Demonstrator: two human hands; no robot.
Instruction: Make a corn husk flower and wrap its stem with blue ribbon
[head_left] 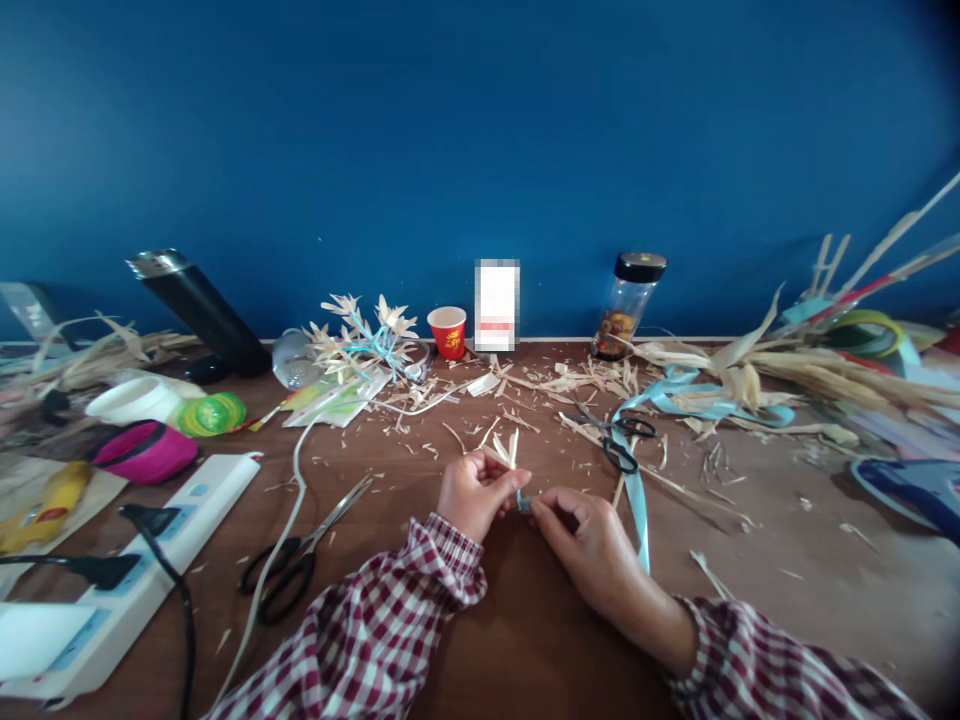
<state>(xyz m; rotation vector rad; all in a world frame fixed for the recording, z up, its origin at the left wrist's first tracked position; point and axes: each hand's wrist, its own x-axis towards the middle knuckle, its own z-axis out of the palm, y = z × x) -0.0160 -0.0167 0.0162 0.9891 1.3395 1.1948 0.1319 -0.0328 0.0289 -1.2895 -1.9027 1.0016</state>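
Observation:
Between the thumb and fingers of my left hand (480, 492) is a small flower of pale dried husk (508, 452), its petals pointing up and away. Just below it my right hand (592, 540) pinches a bit of light blue ribbon (524, 503) at the flower's base. The fingertips of both hands nearly meet. A longer light blue ribbon (637, 505) lies on the table beyond my right hand, next to small black-handled scissors (621, 452). Finished-looking husk flowers with blue stems (371, 340) stand at the back left.
Larger scissors (289, 565) lie left of my left arm, crossed by a white cable (298, 470). A power strip (161, 565) sits at the left. At the back are a red paper cup (448, 335) and a glass bottle (626, 310). Husks (757, 375) and a blue tool (904, 495) lie right.

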